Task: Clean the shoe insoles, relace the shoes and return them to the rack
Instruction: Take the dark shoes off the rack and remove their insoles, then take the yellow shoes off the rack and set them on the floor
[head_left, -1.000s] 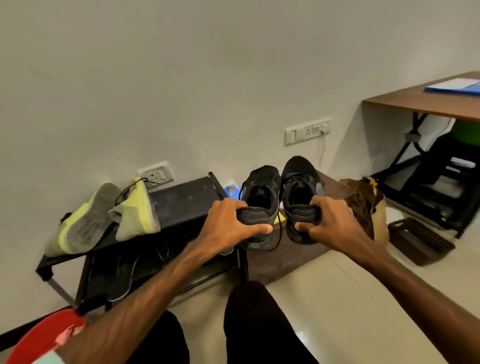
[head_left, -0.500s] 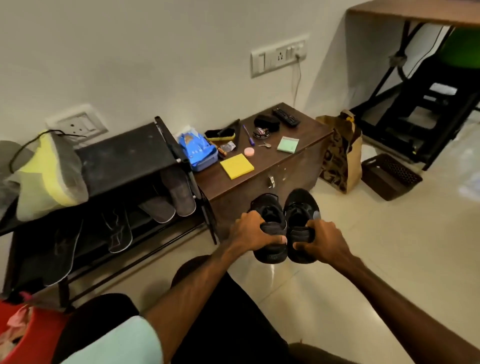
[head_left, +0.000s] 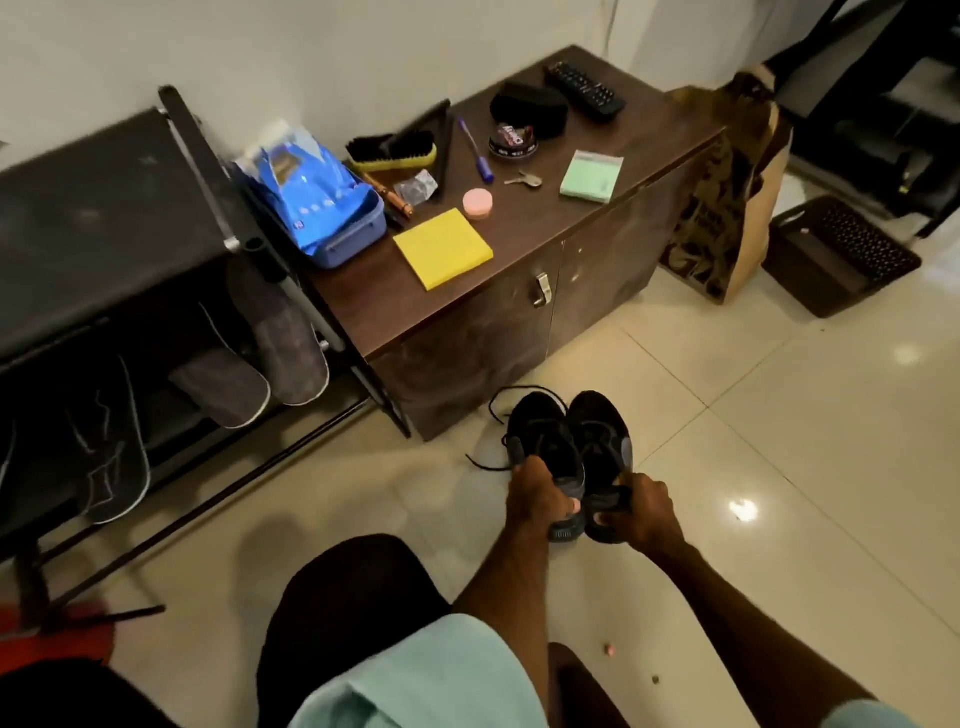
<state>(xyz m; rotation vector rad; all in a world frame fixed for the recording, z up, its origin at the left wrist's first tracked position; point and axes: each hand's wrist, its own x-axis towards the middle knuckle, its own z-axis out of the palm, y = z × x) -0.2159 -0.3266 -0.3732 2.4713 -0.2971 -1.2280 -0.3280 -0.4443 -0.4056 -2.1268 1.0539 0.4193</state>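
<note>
Grips 2 black shoes by the heels: left hand (head_left: 535, 499) curled round the left shoe (head_left: 540, 441), right hand (head_left: 641, 512) pinching the right shoe (head_left: 597, 436). Holds them side by side, touching, low at the tiled floor (head_left: 753, 441) just before the brown cabinet (head_left: 467, 332); resting on it or not, cannot tell. Points both long axes away from the body, toes toward the cabinet. Trails a loose lace (head_left: 496, 410) on the left. Probably calls for setting down first, with the rack (head_left: 104, 208) well to the left, nearer the left hand.

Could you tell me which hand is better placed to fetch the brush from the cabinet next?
Probably the left hand: the brush lies up and to its left, so the right hand would have to cross over. Both now grip the shoes.
</note>
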